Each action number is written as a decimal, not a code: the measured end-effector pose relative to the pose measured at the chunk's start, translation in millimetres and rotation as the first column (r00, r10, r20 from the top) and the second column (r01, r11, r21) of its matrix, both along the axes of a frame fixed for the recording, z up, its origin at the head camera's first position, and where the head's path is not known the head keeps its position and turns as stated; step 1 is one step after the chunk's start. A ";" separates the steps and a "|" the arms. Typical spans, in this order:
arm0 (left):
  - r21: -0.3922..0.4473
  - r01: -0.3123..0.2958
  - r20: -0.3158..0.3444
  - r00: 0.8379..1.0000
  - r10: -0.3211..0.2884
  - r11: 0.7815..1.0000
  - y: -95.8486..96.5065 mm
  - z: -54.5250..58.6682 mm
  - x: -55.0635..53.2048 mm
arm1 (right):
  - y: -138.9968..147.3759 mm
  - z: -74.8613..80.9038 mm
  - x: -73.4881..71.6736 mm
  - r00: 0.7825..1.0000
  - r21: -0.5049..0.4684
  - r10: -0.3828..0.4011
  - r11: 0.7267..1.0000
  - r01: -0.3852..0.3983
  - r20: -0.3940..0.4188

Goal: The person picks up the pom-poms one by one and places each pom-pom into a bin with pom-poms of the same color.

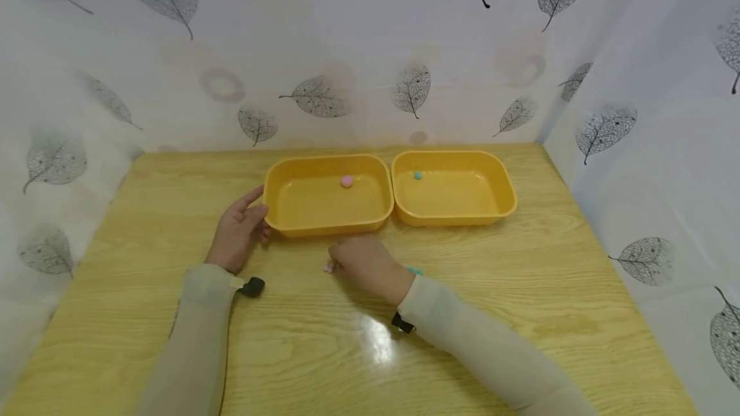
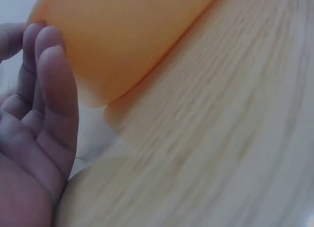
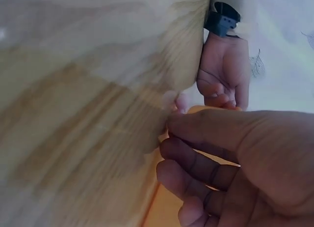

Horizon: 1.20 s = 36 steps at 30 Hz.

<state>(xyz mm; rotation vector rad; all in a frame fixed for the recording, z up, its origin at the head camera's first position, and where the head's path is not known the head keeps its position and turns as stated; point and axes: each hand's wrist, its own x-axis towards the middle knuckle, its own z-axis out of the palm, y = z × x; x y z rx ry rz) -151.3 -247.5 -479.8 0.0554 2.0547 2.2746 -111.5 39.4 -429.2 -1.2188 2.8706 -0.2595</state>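
My right hand is in front of the left yellow tray, thumb and index finger pinching a small pink piece low over the table. Only part of that piece shows past the fingertips. My left hand rests its fingers against the left end of the left yellow tray, thumb and index at the rim. Inside this tray lies a round pink ball. The right yellow tray holds a smaller teal ball. A small teal piece lies by my right wrist, partly hidden.
Both trays stand side by side towards the back of the wood-grain table. A white curtain with a leaf print hangs behind and along the sides. Dark wrist straps sit at the ends of both sleeves.
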 end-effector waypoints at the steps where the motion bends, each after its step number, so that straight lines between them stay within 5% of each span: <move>1: -0.004 -0.004 -0.003 1.000 0.004 1.000 0.2 -0.3 0.4 | 1.5 -0.4 -1.7 0.999 -0.021 -0.007 1.000 0.008 0.040; 6: -0.034 -0.030 -0.021 0.999 0.029 0.999 1.6 -2.0 1.5 | 16.6 5.6 -15.2 0.984 -0.110 -0.051 0.991 0.070 0.170; 11: -0.045 -0.038 -0.028 0.999 0.037 0.998 2.8 -1.6 1.5 | 40.1 25.4 -26.5 0.991 -0.233 -0.082 0.967 0.105 0.109; 17: -0.020 -0.032 -0.020 0.999 0.031 0.999 4.4 -1.1 -0.3 | 69.2 44.2 -35.4 0.991 -0.454 -0.137 0.883 0.118 -0.009; 21: -0.024 -0.030 -0.027 0.999 0.030 0.999 4.7 -1.6 -1.0 | 84.0 45.9 -38.7 0.985 -0.508 -0.164 0.854 0.111 -0.061; 36: -0.022 -0.024 0.000 1.000 0.024 0.999 3.1 -0.5 -0.1 | 95.0 30.5 -44.2 0.980 -0.497 -0.176 0.862 0.105 -0.097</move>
